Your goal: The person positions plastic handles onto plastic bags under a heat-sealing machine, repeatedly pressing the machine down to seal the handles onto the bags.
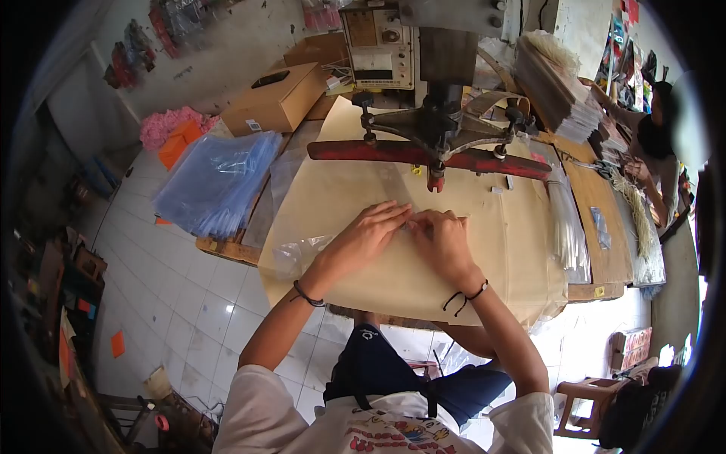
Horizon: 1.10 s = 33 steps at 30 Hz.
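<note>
My left hand (376,225) rests on the brown sheet covering (499,257) of the worktable, its fingers stretched toward the right and lying almost flat. Close beside its fingertips, my right hand (445,236) has its fingers bent and pressed together in a pinch. A bit of clear plastic (411,225) shows between the two hands; its full outline is hard to see. More clear film (299,257) lies beneath my left wrist. Just beyond my hands hangs a press head with a red-edged bar (363,150).
A stack of clear plastic sleeves (219,181) sits at the left, near a cardboard box (276,98). A control unit (380,49) stands behind. Plastic strips (567,227) lie along the right. Another person (654,151) is at the far right, near a stool (578,408).
</note>
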{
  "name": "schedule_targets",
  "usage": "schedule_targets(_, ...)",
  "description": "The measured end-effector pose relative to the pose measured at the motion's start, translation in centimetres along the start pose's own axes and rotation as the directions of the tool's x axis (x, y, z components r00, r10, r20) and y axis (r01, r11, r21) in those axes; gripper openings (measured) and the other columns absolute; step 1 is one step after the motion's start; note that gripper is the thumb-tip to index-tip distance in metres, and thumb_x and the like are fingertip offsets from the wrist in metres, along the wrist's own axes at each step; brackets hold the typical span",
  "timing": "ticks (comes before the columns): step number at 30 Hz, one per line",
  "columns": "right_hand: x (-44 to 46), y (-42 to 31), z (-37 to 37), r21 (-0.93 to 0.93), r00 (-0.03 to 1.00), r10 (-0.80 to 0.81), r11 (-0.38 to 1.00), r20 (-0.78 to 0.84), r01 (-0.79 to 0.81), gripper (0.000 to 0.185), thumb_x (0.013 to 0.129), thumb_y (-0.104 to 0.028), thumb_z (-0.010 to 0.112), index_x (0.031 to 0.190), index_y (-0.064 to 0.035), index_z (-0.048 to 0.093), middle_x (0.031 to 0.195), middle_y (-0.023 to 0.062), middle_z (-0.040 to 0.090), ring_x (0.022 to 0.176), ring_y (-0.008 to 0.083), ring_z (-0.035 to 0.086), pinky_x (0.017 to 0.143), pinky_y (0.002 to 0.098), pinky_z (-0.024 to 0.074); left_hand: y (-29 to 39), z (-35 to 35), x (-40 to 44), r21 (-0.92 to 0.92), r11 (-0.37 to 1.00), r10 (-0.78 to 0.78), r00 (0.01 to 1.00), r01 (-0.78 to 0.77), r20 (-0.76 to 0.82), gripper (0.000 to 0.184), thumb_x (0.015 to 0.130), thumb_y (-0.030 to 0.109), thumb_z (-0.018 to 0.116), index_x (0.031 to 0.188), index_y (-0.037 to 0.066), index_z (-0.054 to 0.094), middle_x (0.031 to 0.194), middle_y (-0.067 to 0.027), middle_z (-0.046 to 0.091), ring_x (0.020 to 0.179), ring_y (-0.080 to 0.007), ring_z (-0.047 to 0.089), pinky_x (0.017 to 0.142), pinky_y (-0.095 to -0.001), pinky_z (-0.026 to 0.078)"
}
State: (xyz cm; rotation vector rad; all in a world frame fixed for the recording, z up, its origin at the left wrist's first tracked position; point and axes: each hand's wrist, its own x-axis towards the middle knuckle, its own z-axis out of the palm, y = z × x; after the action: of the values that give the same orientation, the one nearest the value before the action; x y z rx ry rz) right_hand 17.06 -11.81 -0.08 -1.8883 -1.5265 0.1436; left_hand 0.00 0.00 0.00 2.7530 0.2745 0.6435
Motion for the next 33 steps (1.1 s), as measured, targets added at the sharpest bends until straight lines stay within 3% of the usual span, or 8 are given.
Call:
schedule_targets(2,-0.2,-0.1,-0.1,0.128,0.998,0.037,0.991,-0.057,-0.029,0.018,0.086,-0.022,0.073,0.098,-0.009,0.074,0.085,0.0082,0.071,0.09,0.0285,0.063,0.088,0.0449,0.041,0.3,-0.1,0.1,-0.021,1.0,-0.017,1.0,0.017,-0.012,0.044,0.097,0.004,0.055,0.141,0.004,0.056,0.141,-0.0122,0.059,0.137,-0.0306,0.048,0.114,-0.0409,0.041)
schedule_targets(8,-0.9,-0.3,-0.3,-0.126,0.96,-0.274,0.956,-0.063,0.265,0.01,0.088,-0.015,0.069,0.094,-0.0077,0.073,0.081,0.0069,0.062,0.086,0.0253,0.06,0.083,0.0388,0.0453,-0.2,-0.1,0.2,0.009,1.0,0.007,1.0,-0.008,0.017,0.04,0.095,0.004,0.056,0.135,0.002,0.06,0.141,-0.0092,0.06,0.137,-0.0307,0.049,0.113,-0.0399,0.042)
schedule_targets(17,-0.9,-0.8,-0.8,-0.354,0.909,-0.414,0.857,-0.042,0.374,0.012,0.084,-0.014,0.065,0.093,-0.0098,0.071,0.1,0.0049,0.062,0.098,0.0233,0.058,0.085,0.0365,0.0476,0.2,-0.5,-0.2,0.316,0.93,0.183,0.982,-0.188,0.046,0.039,0.088,0.005,0.064,0.126,0.001,0.067,0.139,-0.0079,0.061,0.134,-0.0266,0.052,0.116,-0.0382,0.041)
schedule_targets(20,-1.1,-0.4,-0.4,-0.406,0.885,-0.466,0.813,-0.021,0.418,0.013,0.084,-0.013,0.065,0.094,-0.0089,0.071,0.101,0.0052,0.064,0.097,0.0229,0.06,0.086,0.0359,0.0484,-0.5,0.3,-0.4,0.308,0.937,0.17,0.985,-0.168,0.019,0.039,0.087,0.003,0.064,0.126,0.001,0.066,0.135,-0.0081,0.064,0.132,-0.025,0.054,0.114,-0.0383,0.043)
schedule_targets(23,-1.2,0.4,-0.2,-0.252,0.901,-0.433,0.877,-0.043,0.409,0.013,0.083,-0.012,0.067,0.095,-0.0059,0.07,0.098,0.0085,0.065,0.093,0.0253,0.062,0.085,0.0368,0.0497,-0.1,-0.2,-0.3,0.149,0.984,0.112,0.992,-0.103,-0.055,0.039,0.087,0.001,0.064,0.126,0.0,0.066,0.129,-0.0112,0.067,0.127,-0.0267,0.058,0.109,-0.0394,0.048)
schedule_targets(26,-0.8,-0.2,-0.6,-0.057,0.952,-0.279,0.96,-0.124,0.274,0.018,0.083,-0.011,0.072,0.098,-0.0013,0.07,0.094,0.011,0.067,0.088,0.0287,0.063,0.083,0.0379,0.0503,0.3,0.4,-0.4,-0.037,0.997,-0.08,0.983,0.075,-0.163,0.037,0.087,0.0,0.063,0.125,-0.001,0.065,0.123,-0.0149,0.068,0.119,-0.031,0.062,0.102,-0.0408,0.052)
schedule_targets(29,-0.5,0.0,-0.8,0.242,0.996,-0.048,0.968,-0.072,0.064,0.023,0.083,-0.011,0.075,0.101,0.0006,0.071,0.091,0.0122,0.069,0.086,0.0311,0.063,0.081,0.0393,0.0506,0.5,0.2,-0.2,-0.133,0.984,-0.137,0.976,0.115,-0.172,0.033,0.089,0.002,0.065,0.121,-0.002,0.066,0.12,-0.0172,0.069,0.112,-0.0332,0.065,0.097,-0.0416,0.054)
schedule_targets(33,-0.1,0.5,-0.8,0.143,0.987,-0.158,0.977,0.001,0.156,0.02,0.084,-0.011,0.076,0.102,-0.0019,0.074,0.088,0.0113,0.071,0.084,0.0279,0.065,0.08,0.0377,0.0528,0.4,-0.2,-0.1,-0.158,0.985,-0.092,0.981,0.065,-0.172,0.028,0.09,0.004,0.066,0.117,-0.002,0.069,0.118,-0.0159,0.069,0.113,-0.0323,0.064,0.097,-0.0411,0.054)
